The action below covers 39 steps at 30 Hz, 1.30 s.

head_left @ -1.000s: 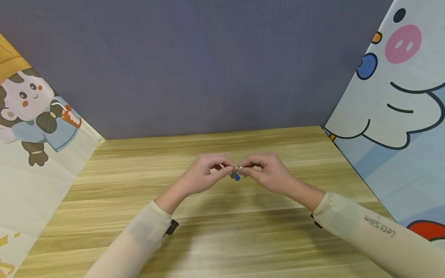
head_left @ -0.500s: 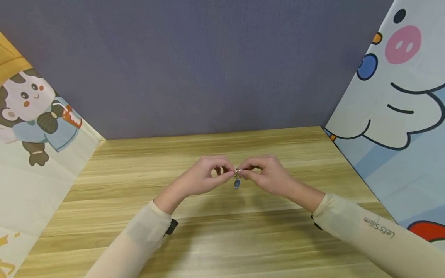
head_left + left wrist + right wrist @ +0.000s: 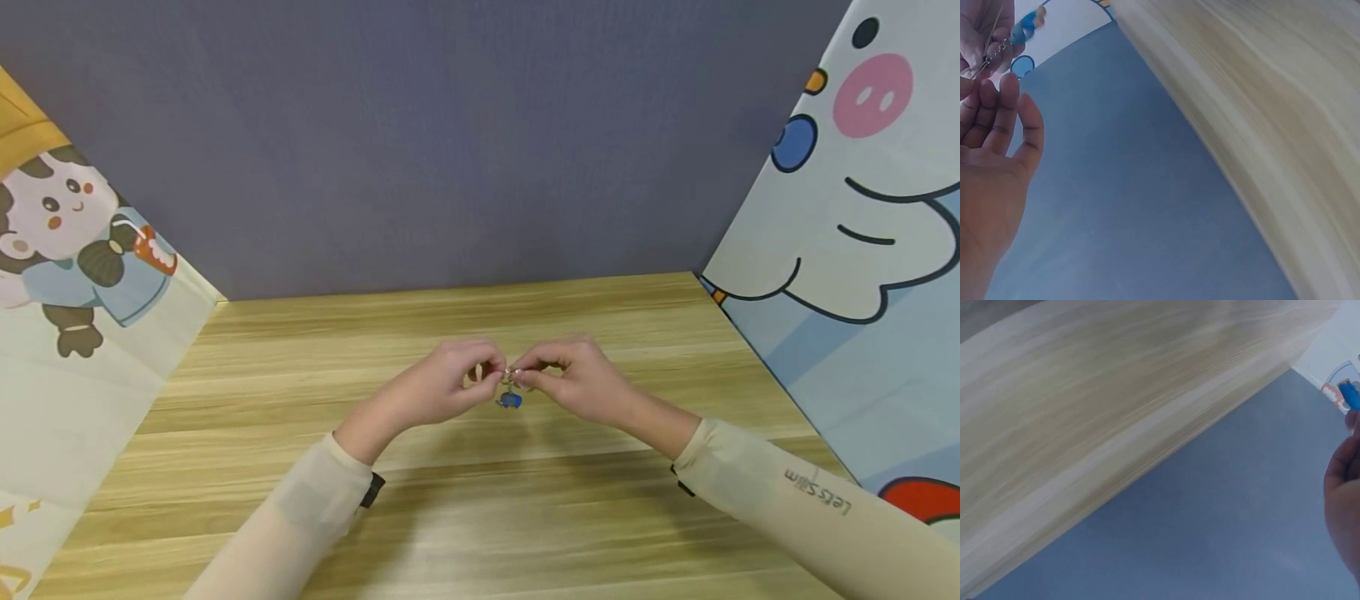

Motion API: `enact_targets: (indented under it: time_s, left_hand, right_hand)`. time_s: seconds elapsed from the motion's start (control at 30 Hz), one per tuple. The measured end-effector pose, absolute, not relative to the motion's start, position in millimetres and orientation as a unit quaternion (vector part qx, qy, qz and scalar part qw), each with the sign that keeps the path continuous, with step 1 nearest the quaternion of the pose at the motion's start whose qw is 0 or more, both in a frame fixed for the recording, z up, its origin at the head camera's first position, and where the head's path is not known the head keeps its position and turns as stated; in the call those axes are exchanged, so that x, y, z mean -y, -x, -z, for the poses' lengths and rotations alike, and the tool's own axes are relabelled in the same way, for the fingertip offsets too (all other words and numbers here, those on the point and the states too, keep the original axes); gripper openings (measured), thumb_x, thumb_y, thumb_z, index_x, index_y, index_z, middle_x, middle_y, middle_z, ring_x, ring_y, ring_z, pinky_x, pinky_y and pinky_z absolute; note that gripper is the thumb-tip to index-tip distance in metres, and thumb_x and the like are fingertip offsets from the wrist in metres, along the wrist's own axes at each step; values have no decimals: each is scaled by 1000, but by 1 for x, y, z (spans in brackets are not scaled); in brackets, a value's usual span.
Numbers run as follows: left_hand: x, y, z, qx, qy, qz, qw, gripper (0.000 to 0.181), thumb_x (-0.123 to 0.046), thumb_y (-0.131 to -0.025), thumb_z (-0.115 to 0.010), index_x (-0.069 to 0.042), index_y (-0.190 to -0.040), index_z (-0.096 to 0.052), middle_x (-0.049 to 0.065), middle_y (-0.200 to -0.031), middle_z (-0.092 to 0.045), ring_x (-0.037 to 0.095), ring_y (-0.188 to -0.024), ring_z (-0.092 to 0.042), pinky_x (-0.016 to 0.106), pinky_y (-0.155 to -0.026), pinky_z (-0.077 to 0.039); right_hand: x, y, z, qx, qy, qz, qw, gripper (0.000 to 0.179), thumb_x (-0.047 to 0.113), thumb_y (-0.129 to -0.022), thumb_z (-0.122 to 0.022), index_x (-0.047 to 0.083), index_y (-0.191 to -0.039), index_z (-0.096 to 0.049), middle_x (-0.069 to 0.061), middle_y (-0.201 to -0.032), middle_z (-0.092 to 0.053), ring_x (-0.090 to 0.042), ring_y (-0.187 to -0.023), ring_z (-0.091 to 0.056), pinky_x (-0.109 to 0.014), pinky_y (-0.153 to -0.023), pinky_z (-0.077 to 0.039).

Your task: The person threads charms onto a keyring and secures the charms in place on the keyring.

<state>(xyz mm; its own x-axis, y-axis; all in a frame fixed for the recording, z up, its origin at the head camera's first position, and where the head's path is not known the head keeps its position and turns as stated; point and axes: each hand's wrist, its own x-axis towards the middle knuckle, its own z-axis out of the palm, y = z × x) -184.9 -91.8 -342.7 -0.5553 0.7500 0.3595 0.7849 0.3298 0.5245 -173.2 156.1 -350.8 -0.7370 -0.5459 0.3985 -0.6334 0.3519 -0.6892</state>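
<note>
Above the desk (image 3: pixel 480 525), the blue pendant (image 3: pixel 511 401) hangs from its metal links (image 3: pixel 997 50), which the fingers of the left hand (image 3: pixel 450 385) and the right hand (image 3: pixel 579 379) pinch, a good holding place, as it seems light, hard and easily swinging.

I counted two hands, one left hand (image 3: pixel 441 382) and one right hand (image 3: pixel 583 380), and two pale sleeves (image 3: pixel 300 508). There was one blue keychain charm (image 3: pixel 510 401) on one little chain (image 3: pixel 997 50). I saw one wooden table (image 3: pixel 465 533), one plain dark wall (image 3: pixel 450 150), two picture walls (image 3: pixel 900 258), one cartoon kid (image 3: pixel 63 204) and one pink snout (image 3: pixel 872 96).
</note>
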Motion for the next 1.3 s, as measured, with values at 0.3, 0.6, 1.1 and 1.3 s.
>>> enact_targets:
  time_s: [0.3, 0.6, 1.1, 1.3]
  left_hand:
    - [93, 179, 334, 818, 485, 306, 42, 9, -2, -100, -60, -11, -96, -62, -3, -91, -63, 7, -85, -57, 32, -77, -58]
    - [92, 180, 334, 814, 492, 307, 33, 11, -3, -101, -60, -13, -96, -62, -4, -90, -63, 5, -84, -55, 22, -74, -52]
    - [90, 180, 336, 822, 483, 302, -8, 8, -11, -107, -62, -12, -104, -70, -5, -94, -69, 4, -87, -59, 23, -75, -55]
    - [90, 182, 339, 816, 487, 311, 12, 4, -13, -105, -67, -13, -106, -71, -3, -98, -72, 6, -90, -63, 25, -80, -58]
  right_hand:
    - [-164, 179, 345, 841, -327, -431, 19, 9, 12, -98, -77, 11, -103, -84, -1, -93, -83, -7, -80, -74, -28, -72, -61]
    - [-166, 183, 348, 793, -466, -379, 103, 10, 1, -90, -82, 7, -98, -84, -4, -92, -83, -5, -74, -73, -22, -64, -58]
    - [-168, 179, 349, 809, -451, -375, 48, 9, 7, -94, -80, 12, -100, -84, 0, -94, -83, -3, -76, -73, -24, -66, -60]
    - [-169, 177, 347, 824, -416, -384, 9, 8, 14, -99, -76, 14, -102, -84, 3, -94, -83, -1, -72, -68, -24, -64, -56]
